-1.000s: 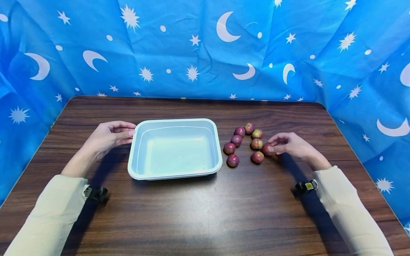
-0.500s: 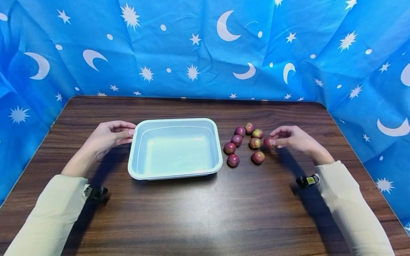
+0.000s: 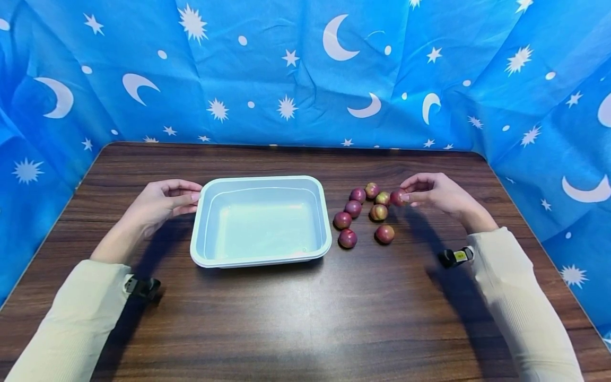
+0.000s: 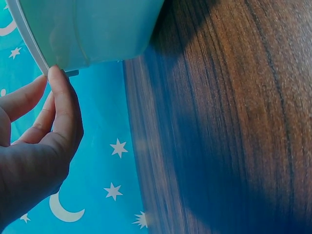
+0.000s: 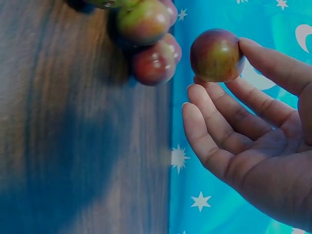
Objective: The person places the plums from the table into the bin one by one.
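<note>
My right hand [image 3: 422, 192] pinches a small red-purple plum [image 3: 397, 197] between thumb and fingertips and holds it off the table, beside the back of a cluster of several plums [image 3: 353, 208]. The right wrist view shows that plum [image 5: 216, 54] held at my fingertips [image 5: 214, 105] with other plums [image 5: 155, 62] lying below on the wood. My left hand [image 3: 164, 201] rests its fingertips against the left rim of an empty pale blue tray [image 3: 200, 233]. In the left wrist view my fingers [image 4: 61, 107] touch the tray's rim [image 4: 29, 46].
The dark wooden table [image 3: 305, 313] is enclosed on three sides by a blue cloth with moons and stars [image 3: 305, 74]. Bare wood lies in front of the tray and the plums. Black wrist straps [image 3: 455, 257] sit on both sleeves.
My right hand has lifted one plum off the table and carried it up and slightly back-left. The left hand and the tray have stayed still.
</note>
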`<move>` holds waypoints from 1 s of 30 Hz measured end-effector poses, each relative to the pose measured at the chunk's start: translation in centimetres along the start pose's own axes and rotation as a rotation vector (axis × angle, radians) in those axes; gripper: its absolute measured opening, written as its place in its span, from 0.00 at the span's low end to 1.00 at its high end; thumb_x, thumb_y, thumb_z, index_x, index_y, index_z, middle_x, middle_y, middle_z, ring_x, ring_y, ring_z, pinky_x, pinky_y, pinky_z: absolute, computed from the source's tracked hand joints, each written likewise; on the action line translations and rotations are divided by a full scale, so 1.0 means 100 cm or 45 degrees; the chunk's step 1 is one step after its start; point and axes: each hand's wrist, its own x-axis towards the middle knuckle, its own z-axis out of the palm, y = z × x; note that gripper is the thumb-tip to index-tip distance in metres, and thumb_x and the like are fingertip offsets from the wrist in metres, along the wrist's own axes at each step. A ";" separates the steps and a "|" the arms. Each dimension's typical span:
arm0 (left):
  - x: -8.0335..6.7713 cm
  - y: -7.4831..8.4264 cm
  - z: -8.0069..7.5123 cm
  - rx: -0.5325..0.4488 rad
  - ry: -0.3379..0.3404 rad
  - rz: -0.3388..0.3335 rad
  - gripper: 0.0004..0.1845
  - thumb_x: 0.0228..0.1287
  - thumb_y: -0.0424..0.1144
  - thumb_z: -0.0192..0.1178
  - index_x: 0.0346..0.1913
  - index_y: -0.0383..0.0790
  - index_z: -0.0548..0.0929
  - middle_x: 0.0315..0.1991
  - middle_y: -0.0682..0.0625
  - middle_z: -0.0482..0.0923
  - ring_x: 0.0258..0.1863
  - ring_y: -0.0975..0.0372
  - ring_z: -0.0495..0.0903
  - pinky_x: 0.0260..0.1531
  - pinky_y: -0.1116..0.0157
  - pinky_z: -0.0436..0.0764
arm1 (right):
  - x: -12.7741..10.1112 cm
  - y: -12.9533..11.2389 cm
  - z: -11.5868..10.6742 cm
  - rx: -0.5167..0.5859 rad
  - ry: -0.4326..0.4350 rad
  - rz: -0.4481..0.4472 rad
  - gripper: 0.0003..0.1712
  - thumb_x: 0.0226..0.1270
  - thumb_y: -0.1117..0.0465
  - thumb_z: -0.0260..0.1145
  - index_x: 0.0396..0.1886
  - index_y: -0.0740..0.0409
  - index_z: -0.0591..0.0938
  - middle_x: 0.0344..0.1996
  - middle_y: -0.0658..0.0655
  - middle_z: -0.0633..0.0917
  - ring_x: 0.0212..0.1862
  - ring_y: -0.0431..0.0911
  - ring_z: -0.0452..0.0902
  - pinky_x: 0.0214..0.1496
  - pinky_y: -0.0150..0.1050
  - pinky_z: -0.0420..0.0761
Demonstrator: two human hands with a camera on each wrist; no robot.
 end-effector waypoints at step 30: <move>0.002 -0.001 -0.001 -0.023 -0.040 0.002 0.18 0.64 0.30 0.54 0.53 0.23 0.67 0.35 0.54 0.79 0.34 0.65 0.81 0.42 0.65 0.80 | 0.025 -0.056 -0.004 -0.026 0.016 -0.114 0.20 0.60 0.55 0.66 0.47 0.62 0.77 0.38 0.58 0.81 0.41 0.53 0.78 0.39 0.37 0.82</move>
